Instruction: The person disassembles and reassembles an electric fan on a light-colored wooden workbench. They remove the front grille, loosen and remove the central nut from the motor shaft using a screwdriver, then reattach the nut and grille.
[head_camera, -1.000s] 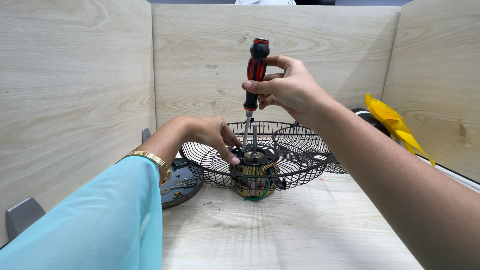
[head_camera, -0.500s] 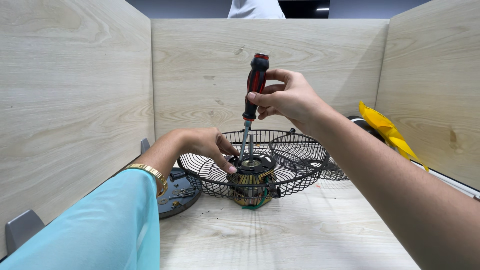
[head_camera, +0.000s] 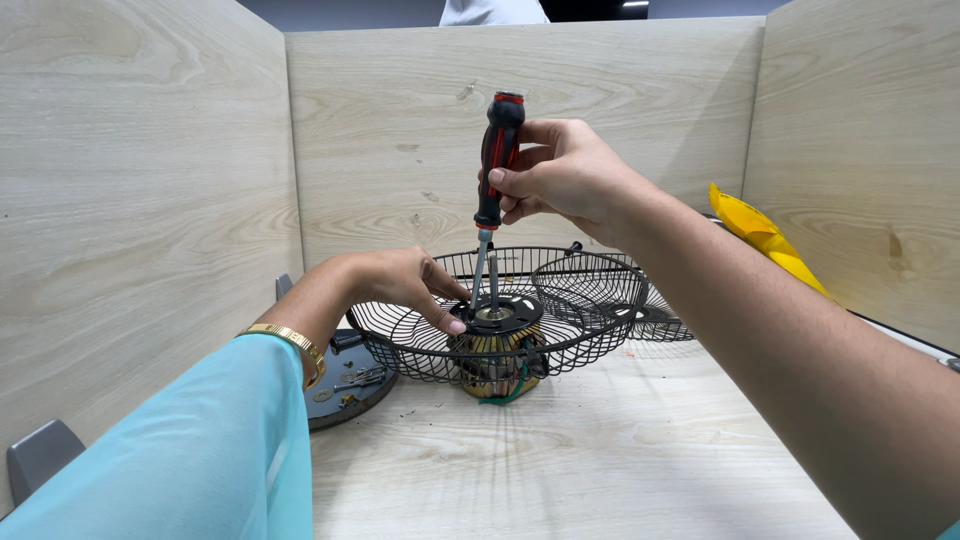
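No packages, labels, signs or screens here — only bare wood.

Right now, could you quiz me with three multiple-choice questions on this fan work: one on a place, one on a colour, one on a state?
1. Where does the yellow fan blade lie?
A. far right, by the wall
B. inside the guard
C. on the left

2. What colours is the screwdriver handle?
A. blue and white
B. red and black
C. all green

3. How does the right hand hold the screwdriver?
A. flat on the table
B. near upright, tip at the motor hub
C. tip upward

Answers: 1 A, it rests against the right panel. 2 B, red stripes on black. 3 B, the shaft runs down into the wire guard, which the left hand steadies.
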